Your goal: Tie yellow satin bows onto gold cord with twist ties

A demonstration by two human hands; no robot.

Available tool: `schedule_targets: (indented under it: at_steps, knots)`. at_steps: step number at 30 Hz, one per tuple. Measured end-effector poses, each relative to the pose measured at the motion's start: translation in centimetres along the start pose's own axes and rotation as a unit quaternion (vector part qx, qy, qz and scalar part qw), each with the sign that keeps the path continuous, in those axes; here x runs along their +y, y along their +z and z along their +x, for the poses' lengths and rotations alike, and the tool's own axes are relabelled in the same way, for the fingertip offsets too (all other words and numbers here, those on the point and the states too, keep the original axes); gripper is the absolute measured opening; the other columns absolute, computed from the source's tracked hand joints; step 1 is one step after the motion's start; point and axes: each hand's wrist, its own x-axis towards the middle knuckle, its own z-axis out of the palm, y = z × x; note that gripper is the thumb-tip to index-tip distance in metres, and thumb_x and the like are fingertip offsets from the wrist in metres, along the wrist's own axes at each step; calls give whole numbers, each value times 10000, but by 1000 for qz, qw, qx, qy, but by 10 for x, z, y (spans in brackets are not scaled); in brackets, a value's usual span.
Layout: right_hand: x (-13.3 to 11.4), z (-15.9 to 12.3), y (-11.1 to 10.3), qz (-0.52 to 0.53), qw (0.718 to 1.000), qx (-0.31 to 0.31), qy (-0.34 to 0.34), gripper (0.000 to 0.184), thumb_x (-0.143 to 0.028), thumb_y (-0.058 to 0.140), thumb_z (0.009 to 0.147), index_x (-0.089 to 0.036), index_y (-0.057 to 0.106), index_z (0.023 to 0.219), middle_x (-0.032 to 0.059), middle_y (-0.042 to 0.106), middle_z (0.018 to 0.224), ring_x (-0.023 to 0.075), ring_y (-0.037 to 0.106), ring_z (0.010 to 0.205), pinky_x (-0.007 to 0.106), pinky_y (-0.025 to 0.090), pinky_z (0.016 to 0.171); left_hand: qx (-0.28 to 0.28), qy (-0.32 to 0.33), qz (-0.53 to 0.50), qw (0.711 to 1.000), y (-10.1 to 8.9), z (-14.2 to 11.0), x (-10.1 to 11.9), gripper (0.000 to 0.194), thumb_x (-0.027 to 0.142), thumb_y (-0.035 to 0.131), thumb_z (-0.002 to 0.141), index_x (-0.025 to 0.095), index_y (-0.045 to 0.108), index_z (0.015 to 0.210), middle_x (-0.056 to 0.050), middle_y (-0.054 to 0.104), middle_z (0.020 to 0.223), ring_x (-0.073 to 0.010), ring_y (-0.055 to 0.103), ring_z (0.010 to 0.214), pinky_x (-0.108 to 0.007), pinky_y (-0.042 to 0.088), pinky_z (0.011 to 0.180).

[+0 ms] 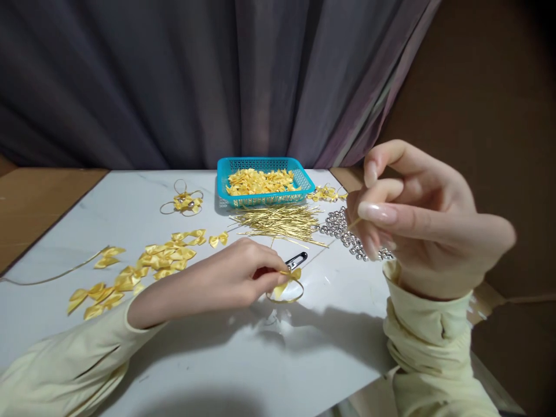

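My left hand (243,272) is closed, its thumb and fingers pinching a yellow ribbon bow (281,287) with a round gold cord loop. The fingers cover part of the bow. Raised on the right, my right hand (417,214) pinches the end of a thin gold cord (324,251) between thumb and fingers. That cord stretches down toward the bow in my left hand. Right behind the left fingertips lies a small black-and-silver tool (297,259), its kind unclear because the hand hides part of it.
A blue basket (223,197) of yellow bows stands at the back of the white table (208,370). Before it lie a pile of gold cords (278,222) and silver beads (336,223). Loose bows (167,255) lie left; looped, beaded bows (187,202) lie farther back. A curtain (195,81) hangs behind.
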Motion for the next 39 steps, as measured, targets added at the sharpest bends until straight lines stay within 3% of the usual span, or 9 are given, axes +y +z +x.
schedule_targets:
  at_steps: [3,7,10,14,19,24,28,32,39]
  knots:
    - [8,9,-4,-41,999,11,19,167,-283,628,775,-246,524,901,-38,540,567,111,520,468,243,406,430,-33,-51,-113,992,-10,2,-1,233,261,470,844,157,653,745,10,560,621,-99,473,555,-200,346,497]
    - [14,13,-13,-36,998,-31,29,106,-246,598,794,-233,533,876,-39,503,546,106,487,471,243,409,457,-15,-91,-222,971,-21,3,-1,246,314,497,845,152,651,741,17,489,590,-93,420,551,-208,348,502]
    - [9,6,-18,-100,986,-126,41,38,-222,551,813,-217,588,815,-23,508,546,102,467,462,236,386,440,-12,-110,-283,953,-22,4,0,274,301,510,837,138,585,630,25,428,561,-84,375,526,-211,323,480]
    - [-2,-8,-14,-263,933,-245,25,184,-117,519,768,-212,667,818,-3,591,581,120,530,506,233,399,453,-17,-99,-331,938,-20,5,2,267,269,495,840,133,558,620,26,385,541,-82,330,503,-226,299,465]
    - [-7,-18,-3,-295,934,-202,-15,280,-67,519,744,-229,667,917,6,632,642,130,548,522,237,398,444,-17,-85,-338,937,-19,3,3,251,235,497,842,136,536,615,32,360,538,-82,313,504,-228,281,467]
    - [-4,-11,-7,-175,982,-70,13,165,-154,552,806,-215,602,952,0,559,594,112,489,485,239,370,421,-22,-106,-275,955,-21,-2,8,253,263,509,839,147,556,619,30,426,569,-83,369,546,-206,307,499]
    - [9,6,-11,-64,997,26,20,107,-225,594,795,-224,537,885,-37,480,530,86,405,421,229,277,378,-50,-103,-217,969,-17,-3,12,238,313,503,831,150,629,711,17,504,594,-92,428,554,-192,325,493]
    - [15,18,-10,-20,998,40,34,113,-268,574,793,-245,497,873,-66,450,533,60,331,375,219,237,369,-62,-81,-119,988,-2,1,7,226,241,456,821,141,630,717,0,563,628,-101,473,566,-188,339,505]
    - [18,27,-9,106,991,32,77,92,-198,551,768,-231,476,810,-87,395,504,52,244,363,206,215,373,-81,-70,-81,991,22,9,-6,208,171,429,791,125,588,665,18,499,580,-83,407,521,-190,312,493]
